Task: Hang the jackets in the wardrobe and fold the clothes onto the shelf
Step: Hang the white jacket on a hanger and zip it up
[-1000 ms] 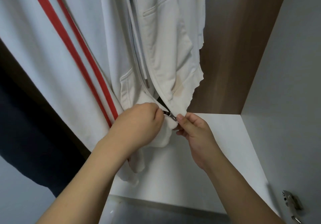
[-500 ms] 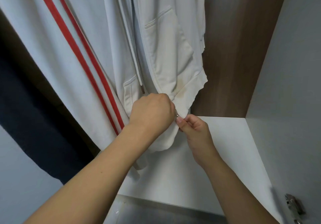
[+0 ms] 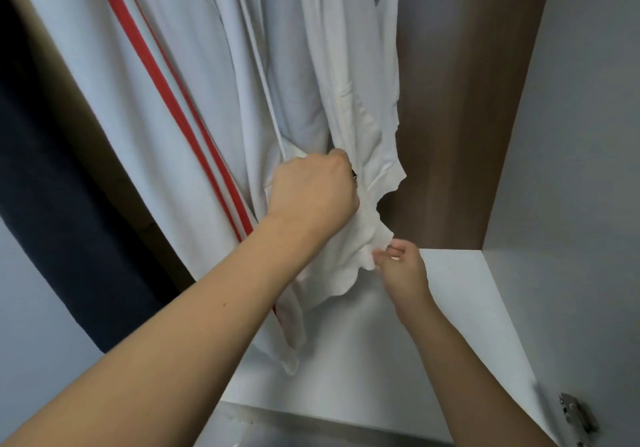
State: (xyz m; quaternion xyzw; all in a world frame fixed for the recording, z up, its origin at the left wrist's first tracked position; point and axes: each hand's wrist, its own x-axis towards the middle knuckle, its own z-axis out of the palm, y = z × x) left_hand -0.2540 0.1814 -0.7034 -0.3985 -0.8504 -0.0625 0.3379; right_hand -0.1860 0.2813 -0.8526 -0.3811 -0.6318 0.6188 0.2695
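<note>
The wardrobe (image 3: 460, 107) stands open, brown back panel beyond the hands and a pale side wall off to the right of them, and the white jacket (image 3: 349, 75) already hangs inside, its front falling straight down to where both hands work. Left of the hands hangs a white garment with red stripes (image 3: 162, 93), and further left again something dark (image 3: 52, 183). Beneath the hands lies the white shelf (image 3: 460, 294), the jacket's wavy hem dangling just above it. The grip looks meant for zipping: the lower edge is held taut from below so the slider can travel up without the cloth bunching, which I take to be the step in hand. The left hand (image 3: 313, 197) is the higher one, balled into a fist against the jacket's front seam, fingers curled tight on the cloth; a small dark bit, likely the zip pull (image 3: 354, 175), peeks out just at its knuckles. The right hand (image 3: 401, 268) sits lower and a little to the right, thumb and fingertips pinching the bottom corner of the hem, the rest of its fingers loosely tucked.
</note>
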